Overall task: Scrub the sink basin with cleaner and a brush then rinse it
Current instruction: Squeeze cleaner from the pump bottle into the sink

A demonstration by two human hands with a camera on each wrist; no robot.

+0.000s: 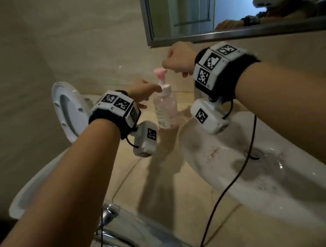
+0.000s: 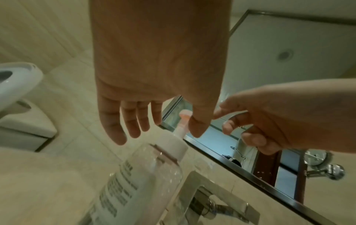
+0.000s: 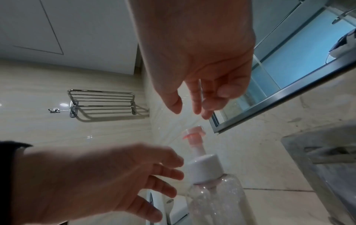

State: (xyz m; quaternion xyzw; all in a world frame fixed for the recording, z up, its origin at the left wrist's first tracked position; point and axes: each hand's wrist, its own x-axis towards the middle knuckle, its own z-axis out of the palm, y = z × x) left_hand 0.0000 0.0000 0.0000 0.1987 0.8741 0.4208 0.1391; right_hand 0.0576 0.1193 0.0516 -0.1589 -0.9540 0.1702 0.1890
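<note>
Now your left hand (image 1: 144, 90) reaches with loose fingers for the collar of the pump bottle (image 1: 165, 106), holding nothing; your right hand (image 1: 177, 60), relaxed and empty, hovers just above its pink pump head (image 1: 160, 72). Fetching cleaner looks underway: steady the bottle, then press. Beside your right wrist lies the sink basin (image 1: 236, 157).

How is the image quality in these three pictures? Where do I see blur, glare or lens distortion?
Head view: dim warm light, forearms bent by the wide lens, and the white sink basin smeared by motion blur. Left wrist view: the label of the clear pump bottle with pink nozzle is blurred, and the left hand is soft. Right wrist view: bright glare spots on the beige wall tiles, and the nozzle is hazy.
</note>
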